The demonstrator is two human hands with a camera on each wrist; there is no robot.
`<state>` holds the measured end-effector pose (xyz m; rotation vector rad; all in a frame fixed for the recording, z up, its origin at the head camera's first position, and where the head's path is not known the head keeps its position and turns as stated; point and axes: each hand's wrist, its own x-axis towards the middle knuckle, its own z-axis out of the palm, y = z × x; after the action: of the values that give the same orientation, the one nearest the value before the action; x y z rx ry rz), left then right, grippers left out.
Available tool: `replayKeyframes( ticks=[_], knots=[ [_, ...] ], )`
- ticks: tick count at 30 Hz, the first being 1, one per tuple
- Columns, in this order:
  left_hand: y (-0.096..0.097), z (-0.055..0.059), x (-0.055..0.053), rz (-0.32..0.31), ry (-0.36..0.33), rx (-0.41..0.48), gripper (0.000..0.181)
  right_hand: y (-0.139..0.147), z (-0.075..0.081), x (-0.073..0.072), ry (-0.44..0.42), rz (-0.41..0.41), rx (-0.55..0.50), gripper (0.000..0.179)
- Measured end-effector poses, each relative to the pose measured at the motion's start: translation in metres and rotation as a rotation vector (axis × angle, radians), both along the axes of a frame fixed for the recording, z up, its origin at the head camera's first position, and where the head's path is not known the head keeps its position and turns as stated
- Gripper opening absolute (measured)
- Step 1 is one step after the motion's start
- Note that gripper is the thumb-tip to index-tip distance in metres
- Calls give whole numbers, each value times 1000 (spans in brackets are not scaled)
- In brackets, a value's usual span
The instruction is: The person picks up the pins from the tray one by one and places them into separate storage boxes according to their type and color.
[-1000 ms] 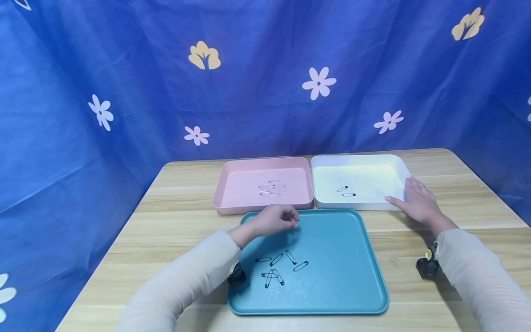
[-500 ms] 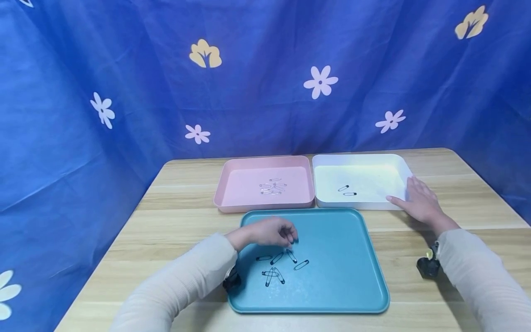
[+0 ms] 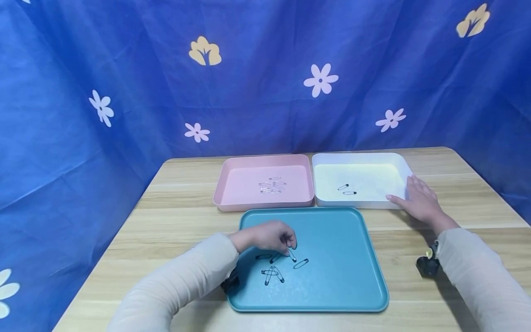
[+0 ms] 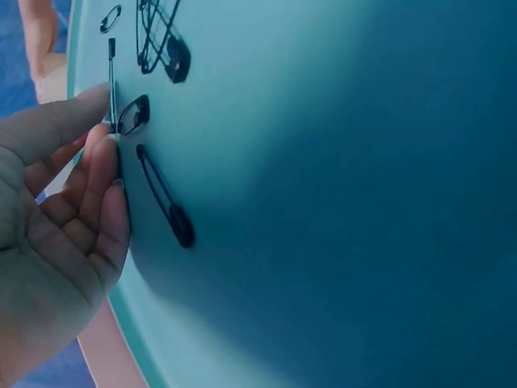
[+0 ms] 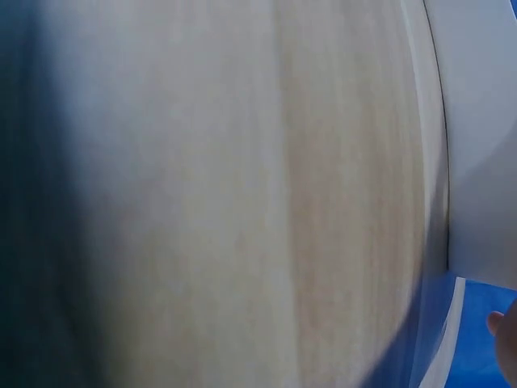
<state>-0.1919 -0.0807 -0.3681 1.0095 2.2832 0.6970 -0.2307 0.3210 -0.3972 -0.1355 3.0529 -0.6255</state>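
My left hand is low over the teal tray, thumb and fingertips at the near-upright end of a black-headed safety pin. In the left wrist view, the thumb and curled fingers pinch at this safety pin, which still lies at the tray's surface. Several other black safety pins lie on the tray around it, some overlapping. My right hand rests with extended fingers against the right front corner of the white tray. Only a bit of the right hand shows in the right wrist view.
Two black safety pins lie in the white tray. Beside it on the left is a pink tray holding a cluster of silver safety pins. All trays stand on a wooden table, with a blue curtain behind.
My left hand has come down and nearer, from the back edge of the teal tray to the safety pin. The right hand has stayed at the white tray.
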Motion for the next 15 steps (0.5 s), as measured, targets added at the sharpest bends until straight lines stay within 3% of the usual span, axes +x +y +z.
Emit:
replayKeyframes(
  ticks=[7, 15],
  knots=[
    [1, -2, 1, -42, 55, -39, 11, -2, 2, 2, -10, 4, -7, 97],
    [1, -1, 2, -48, 78, -84, 14, -3, 3, 3, -8, 3, -1, 97]
  ],
)
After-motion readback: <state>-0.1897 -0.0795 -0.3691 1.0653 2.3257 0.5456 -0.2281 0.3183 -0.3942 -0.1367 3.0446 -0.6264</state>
